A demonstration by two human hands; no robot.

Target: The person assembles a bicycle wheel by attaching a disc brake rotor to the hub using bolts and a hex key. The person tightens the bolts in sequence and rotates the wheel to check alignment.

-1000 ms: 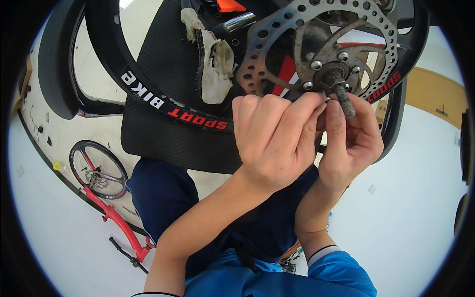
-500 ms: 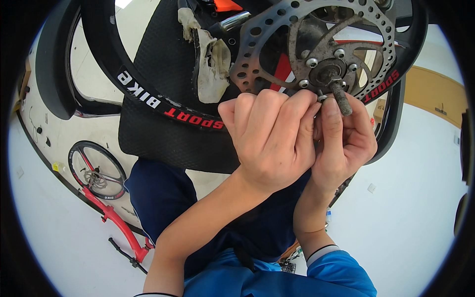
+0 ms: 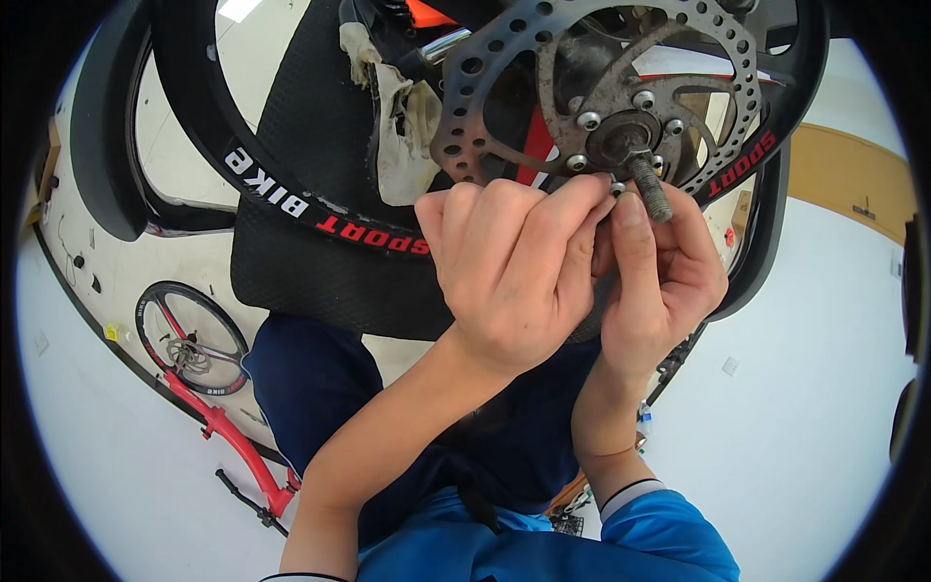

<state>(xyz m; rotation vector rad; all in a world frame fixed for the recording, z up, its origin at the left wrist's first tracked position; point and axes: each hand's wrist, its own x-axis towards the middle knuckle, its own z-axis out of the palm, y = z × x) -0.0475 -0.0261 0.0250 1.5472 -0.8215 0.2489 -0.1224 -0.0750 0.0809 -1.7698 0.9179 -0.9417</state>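
A perforated disc brake rotor (image 3: 461,116) lies on a bicycle wheel with a black rim (image 3: 339,221). Its hub carries several silver rotor bolts (image 3: 588,121) in a ring, and a threaded axle (image 3: 653,194) sticks up from the middle. At the ring's near side, one more rotor bolt (image 3: 618,189) stands between my fingertips. My left hand (image 3: 509,267) is closed, its thumb and forefinger pinched against this bolt from the left. My right hand (image 3: 659,276) pinches at the bolt from the right, with fingers curled beside the axle. The fingers hide the bolt's shank.
Under the wheel is a black textured seat (image 3: 301,267). A torn pale glove-like scrap (image 3: 402,145) lies by the rotor, near a metal cylinder (image 3: 445,46). On the floor at left are another wheel (image 3: 192,338) and a red bike frame (image 3: 233,432). A wooden door (image 3: 844,189) is at right.
The wheel and rotor appear shifted slightly left in view, and both hands with them. My fingers stay pinched at the same bolt, whose head shows a little more clearly.
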